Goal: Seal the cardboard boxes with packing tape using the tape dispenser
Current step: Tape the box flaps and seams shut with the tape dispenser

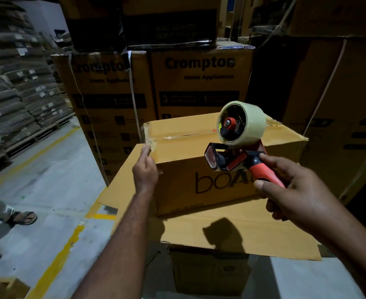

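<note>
Up on the spread flaps of a bigger carton (220, 225), in the head view, sits the small boAt box (184, 152) that's getting sealed. There's a shiny strip of tape (171, 137) along its top seam, running out to the left corner.

The left hand (145, 169) is at that corner. Its fingers (145, 150) are straight and close together, touching the tape end where it wraps over the edge. Looks to me like the press-it-down part of the job.

The right hand (296, 195) has the tape dispenser (236, 160), fingers and thumb curled round the orange handle. It's held up off the box, near its right side, with the tape roll (249, 124) on top and the cutter end pointing left. I can't see any tape running from the dispenser to the box, so my guess is this strip is already cut.

Behind all that are stacked Crompton boxes (199, 83), with sacks (16, 87) on pallets off to the left. Someone's sandalled foot (23, 217) is on the floor (54, 169).

Next move, I reckon: rub that corner flat so it doesn't peel. Then bring the dispenser back down, either for an end seam or for the next box. The cutter has to land flat on the cardboard, with the left hand steadying the box so it doesn't skate across those loose flaps.
</note>
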`<state>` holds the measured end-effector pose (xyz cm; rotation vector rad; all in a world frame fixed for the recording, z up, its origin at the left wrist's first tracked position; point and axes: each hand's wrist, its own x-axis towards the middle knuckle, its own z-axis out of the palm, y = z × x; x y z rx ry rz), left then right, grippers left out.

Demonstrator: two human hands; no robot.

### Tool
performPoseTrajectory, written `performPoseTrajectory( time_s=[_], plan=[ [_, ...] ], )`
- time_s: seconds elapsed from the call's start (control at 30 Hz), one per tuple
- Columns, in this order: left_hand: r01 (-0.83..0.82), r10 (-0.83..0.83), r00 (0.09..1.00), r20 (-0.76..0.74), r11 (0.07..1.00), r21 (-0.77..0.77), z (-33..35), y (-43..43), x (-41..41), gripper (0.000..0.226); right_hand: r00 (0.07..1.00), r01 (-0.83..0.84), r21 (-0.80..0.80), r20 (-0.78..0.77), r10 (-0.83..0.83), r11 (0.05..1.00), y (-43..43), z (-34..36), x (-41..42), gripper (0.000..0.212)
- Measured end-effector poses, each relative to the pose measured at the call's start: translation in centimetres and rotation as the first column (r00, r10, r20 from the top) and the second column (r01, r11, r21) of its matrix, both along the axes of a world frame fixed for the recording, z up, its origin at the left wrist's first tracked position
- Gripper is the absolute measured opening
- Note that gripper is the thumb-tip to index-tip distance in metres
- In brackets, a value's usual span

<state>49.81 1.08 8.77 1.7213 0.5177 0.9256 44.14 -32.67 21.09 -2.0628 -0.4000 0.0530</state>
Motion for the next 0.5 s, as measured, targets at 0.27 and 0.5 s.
performPoseTrajectory(
  time_s=[0.27, 0.5],
  plan=[
    [0.285, -0.327, 0.939, -0.11, 0.915, -0.284, 3.3, 2.4, -0.4, 0.053, 0.987, -0.136, 0.289, -0.046, 0.156, 0.948, 5.6, -0.4, 3.4, 0.058],
    [0.291, -0.286, 0.841, -0.459, 0.955, -0.061, 5.3, 4.7, 2.7, 0.054, 0.954, -0.182, 0.534, -0.108, 0.28, 0.826, 14.9, -2.2, 9.6, 0.053]
  ],
)
